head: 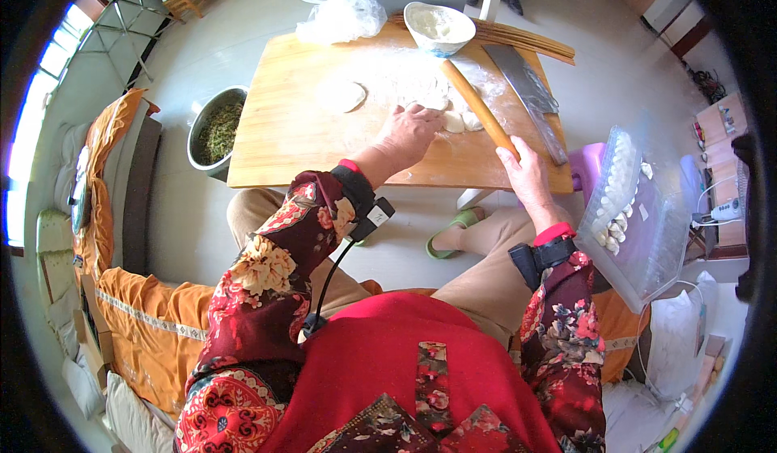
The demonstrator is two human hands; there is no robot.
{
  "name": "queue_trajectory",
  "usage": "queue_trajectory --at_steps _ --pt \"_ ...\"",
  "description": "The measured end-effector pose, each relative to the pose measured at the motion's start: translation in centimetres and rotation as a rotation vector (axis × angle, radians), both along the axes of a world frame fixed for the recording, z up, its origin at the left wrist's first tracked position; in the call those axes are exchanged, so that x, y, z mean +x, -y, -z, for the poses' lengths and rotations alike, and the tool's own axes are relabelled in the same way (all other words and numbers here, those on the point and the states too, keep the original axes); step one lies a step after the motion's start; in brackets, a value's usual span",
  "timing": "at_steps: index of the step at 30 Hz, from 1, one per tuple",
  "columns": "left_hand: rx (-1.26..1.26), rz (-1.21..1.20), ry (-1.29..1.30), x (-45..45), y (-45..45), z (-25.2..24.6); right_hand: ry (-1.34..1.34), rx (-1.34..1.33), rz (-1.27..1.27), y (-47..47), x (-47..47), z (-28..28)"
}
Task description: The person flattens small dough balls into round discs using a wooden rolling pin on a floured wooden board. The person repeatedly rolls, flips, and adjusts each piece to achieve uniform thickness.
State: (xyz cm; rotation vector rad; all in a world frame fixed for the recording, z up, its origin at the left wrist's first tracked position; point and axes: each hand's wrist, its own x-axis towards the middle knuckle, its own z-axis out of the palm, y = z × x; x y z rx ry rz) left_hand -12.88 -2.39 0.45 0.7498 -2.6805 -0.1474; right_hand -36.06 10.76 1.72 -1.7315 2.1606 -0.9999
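A wooden rolling pin (pixel 476 104) slants across the right part of the floured wooden board (pixel 291 155), its near end gripped in my right hand (pixel 523 164). Palm down at the board's middle, my left hand (pixel 413 130) has its fingertips at the dough pieces; whether it grips one is hidden. Just right of those fingers lie small flattened dough pieces (pixel 452 121). A round dough wrapper (pixel 350 96) lies farther left. White flour (pixel 400 76) covers the back of the board, where a bowl of flour (pixel 439 28) stands. A wide-bladed knife (pixel 523 91) lies at the right.
A clear plastic bag (pixel 343 13) and a bundle of thin sticks (pixel 528 39) are at the back. Left of the board stands a metal pot of chopped green filling (pixel 220 131). A clear plastic box (pixel 643 234) with white dumplings (pixel 616 228) is at the right. A person's shoes (pixel 512 0) show behind.
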Motion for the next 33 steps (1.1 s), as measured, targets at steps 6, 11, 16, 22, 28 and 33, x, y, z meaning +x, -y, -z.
queue_trajectory --at_steps 6,11,16,22,28,33 --pt "0.076 -0.115 0.046 2.4 -3.5 -1.7 0.037 0.065 -0.043 -0.2 0.4 -0.3" --pt "0.043 -0.141 -0.121 5.2 -5.8 -2.2 -0.122 -0.012 -0.263 -1.2 1.0 -1.3" --pt "-0.007 -0.14 -0.041 4.8 -2.5 -1.7 -0.205 0.072 -0.334 -1.4 1.5 -1.4" --pt "0.191 0.006 -0.074 6.3 -3.8 -2.0 -0.28 0.069 -0.339 -2.1 1.4 -1.8" --pt "0.105 -0.033 0.015 7.9 -5.6 -2.0 -0.292 0.094 -0.372 -2.3 1.9 -2.0" --pt "0.13 -0.077 -0.059 6.1 -3.9 -2.4 -0.312 0.015 -0.365 -0.5 1.8 -1.5"
